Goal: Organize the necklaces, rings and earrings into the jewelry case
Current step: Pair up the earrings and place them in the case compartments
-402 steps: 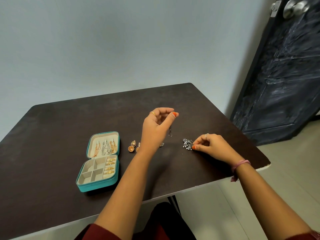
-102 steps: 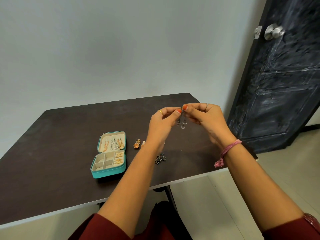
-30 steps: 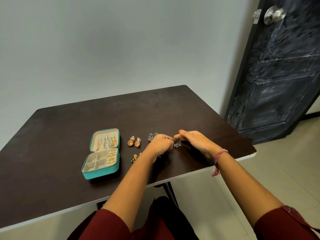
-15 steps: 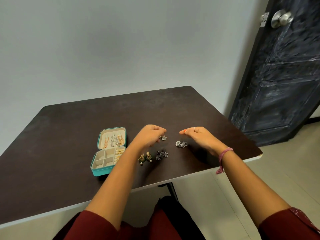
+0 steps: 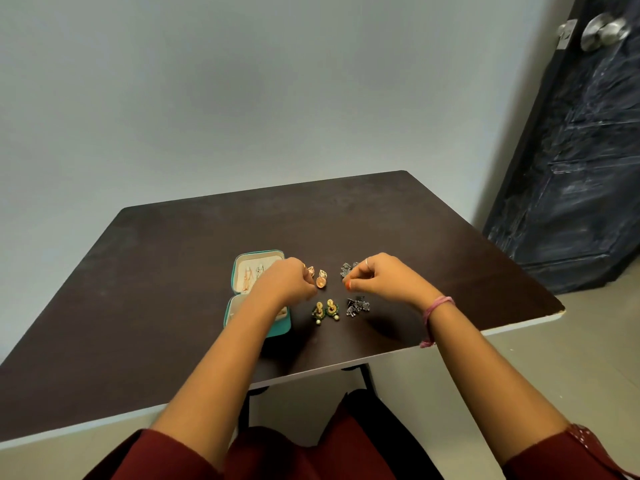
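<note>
Both hands (image 5: 287, 282) curled above loose earrings (image 5: 325, 310) beside case (image 5: 242, 271).

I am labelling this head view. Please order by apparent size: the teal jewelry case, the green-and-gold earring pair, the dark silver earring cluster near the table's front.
1. teal jewelry case, partly hidden by the left arm
2-3. green-and-gold earring pair and dark silver earring cluster: look alike, not ranked.
</note>
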A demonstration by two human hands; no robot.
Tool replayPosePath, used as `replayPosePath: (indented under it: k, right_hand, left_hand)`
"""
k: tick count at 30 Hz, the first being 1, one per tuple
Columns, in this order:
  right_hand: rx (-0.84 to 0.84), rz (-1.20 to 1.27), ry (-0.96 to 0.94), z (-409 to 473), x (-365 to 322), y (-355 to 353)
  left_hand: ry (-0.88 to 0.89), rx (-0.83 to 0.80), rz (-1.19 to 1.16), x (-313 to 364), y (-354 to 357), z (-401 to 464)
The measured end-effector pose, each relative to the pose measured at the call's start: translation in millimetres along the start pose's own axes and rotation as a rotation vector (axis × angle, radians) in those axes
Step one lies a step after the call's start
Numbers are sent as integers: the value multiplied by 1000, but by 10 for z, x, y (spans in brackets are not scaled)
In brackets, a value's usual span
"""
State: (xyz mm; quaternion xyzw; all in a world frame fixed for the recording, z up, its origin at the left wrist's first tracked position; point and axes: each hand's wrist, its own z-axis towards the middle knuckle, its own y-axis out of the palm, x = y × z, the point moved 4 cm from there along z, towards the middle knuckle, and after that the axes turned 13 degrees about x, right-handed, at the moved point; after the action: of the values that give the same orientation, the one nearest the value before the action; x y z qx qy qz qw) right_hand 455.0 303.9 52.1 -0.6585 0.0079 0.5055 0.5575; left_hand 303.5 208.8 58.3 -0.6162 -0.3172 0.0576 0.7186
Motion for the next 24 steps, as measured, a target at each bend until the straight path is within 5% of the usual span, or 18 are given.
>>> replayPosePath:
  k: [12,24]
  right_hand:
    - [15,-554,11,10,-276,476]
    - [61,-263,48,-15,-333,403]
  left_hand:
    - [49,-50,254,112,276,-40]
    - [23,122,47,93,69,-76]
